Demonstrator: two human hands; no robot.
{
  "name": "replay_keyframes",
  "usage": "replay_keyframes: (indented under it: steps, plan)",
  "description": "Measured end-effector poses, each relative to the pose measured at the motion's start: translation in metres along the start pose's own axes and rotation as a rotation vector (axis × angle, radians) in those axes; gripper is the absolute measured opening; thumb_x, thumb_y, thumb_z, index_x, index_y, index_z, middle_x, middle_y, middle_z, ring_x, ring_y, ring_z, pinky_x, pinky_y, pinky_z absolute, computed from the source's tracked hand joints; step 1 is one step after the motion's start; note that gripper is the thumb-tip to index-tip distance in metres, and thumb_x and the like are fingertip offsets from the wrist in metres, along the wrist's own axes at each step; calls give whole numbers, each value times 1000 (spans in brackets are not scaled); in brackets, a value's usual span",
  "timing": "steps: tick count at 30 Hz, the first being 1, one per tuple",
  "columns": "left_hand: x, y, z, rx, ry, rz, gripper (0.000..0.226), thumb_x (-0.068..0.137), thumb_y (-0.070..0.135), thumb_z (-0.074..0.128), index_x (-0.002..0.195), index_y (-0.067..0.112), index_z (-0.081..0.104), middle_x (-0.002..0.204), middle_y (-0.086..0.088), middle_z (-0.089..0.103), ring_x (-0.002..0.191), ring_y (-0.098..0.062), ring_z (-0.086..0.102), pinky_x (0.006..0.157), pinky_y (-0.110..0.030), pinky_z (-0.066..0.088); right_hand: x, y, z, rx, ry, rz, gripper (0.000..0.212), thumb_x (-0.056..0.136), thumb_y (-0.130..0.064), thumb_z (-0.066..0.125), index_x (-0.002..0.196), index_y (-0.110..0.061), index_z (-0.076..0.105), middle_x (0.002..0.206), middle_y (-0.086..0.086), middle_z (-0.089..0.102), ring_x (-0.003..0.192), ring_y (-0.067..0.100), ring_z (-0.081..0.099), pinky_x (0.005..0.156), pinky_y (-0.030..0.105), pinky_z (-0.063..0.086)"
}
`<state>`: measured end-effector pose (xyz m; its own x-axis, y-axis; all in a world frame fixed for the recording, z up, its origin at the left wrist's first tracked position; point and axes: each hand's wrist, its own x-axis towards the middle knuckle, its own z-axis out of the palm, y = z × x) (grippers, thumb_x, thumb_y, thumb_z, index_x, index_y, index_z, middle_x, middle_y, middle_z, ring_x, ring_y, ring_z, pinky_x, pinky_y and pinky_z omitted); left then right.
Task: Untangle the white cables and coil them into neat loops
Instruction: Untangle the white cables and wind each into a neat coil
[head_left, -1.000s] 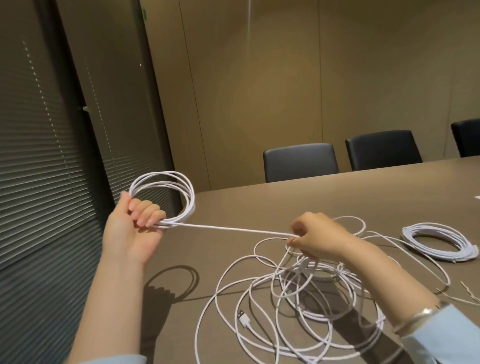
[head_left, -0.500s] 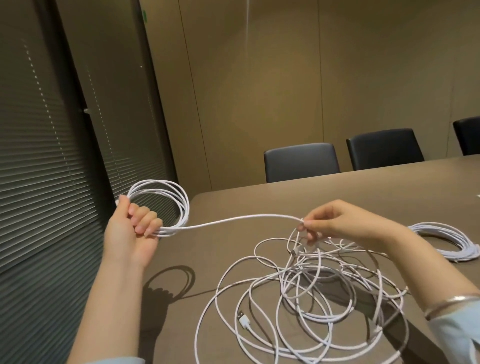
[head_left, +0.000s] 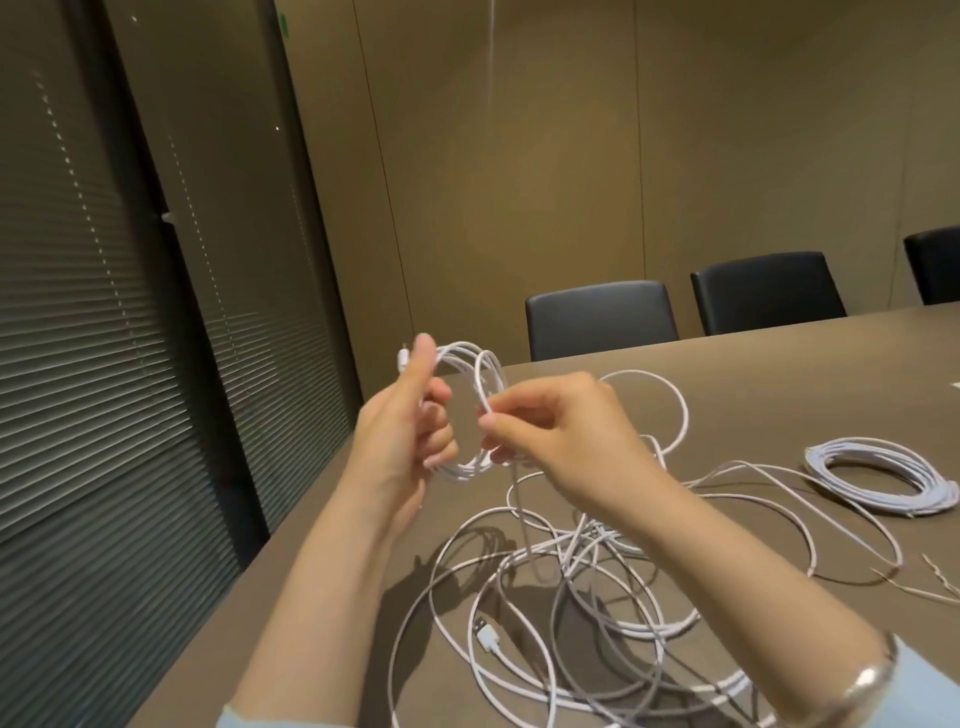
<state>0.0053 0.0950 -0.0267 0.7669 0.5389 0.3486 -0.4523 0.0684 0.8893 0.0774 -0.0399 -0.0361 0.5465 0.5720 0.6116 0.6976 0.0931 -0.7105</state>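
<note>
My left hand (head_left: 405, 436) grips a small coil of white cable (head_left: 480, 374) held up above the table's left corner, thumb upward on the loops. My right hand (head_left: 561, 431) pinches a strand of the same cable right beside that coil, against its near side. From there the cable drops down into a loose tangle of white cable (head_left: 582, 587) spread on the brown table (head_left: 779, 374). A white USB plug (head_left: 488, 636) lies inside the tangle. A finished white coil (head_left: 883, 483) lies flat at the right.
Black chairs (head_left: 600, 317) stand along the table's far side. Dark slatted blinds (head_left: 104, 364) fill the left, just past the table's edge. Thin twist ties (head_left: 935, 587) lie near the right edge of the view.
My right hand has carried the strand leftward and up to the coil, closing the gap between the hands. My left hand moved right and lifted the coil. The stretched span is gone.
</note>
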Motion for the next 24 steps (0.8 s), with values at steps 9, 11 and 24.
replay_keyframes:
  steps: [9,11,24]
  plan:
    - [-3,-7,6,173,-46,66,31,98,30,53,73,12,55,50,3,40,42,-8,36,43,-19,28,-4,4,10,-235,41,-143,21,79,-30,76,100,-28,69,98,-11,70,84,8,64,78,28,53]
    - [2,-4,-4,111,-11,58,33,100,34,49,75,11,52,49,6,28,41,-7,24,41,-18,22,-3,3,4,-260,-56,-79,29,77,-27,79,98,-26,59,101,-9,62,87,9,61,71,17,48]
    - [10,7,-29,-291,65,25,44,104,42,34,67,18,34,55,3,30,50,-11,34,71,-27,39,1,14,-12,-125,-321,224,17,89,-31,69,81,-16,70,68,0,68,49,9,53,51,22,44]
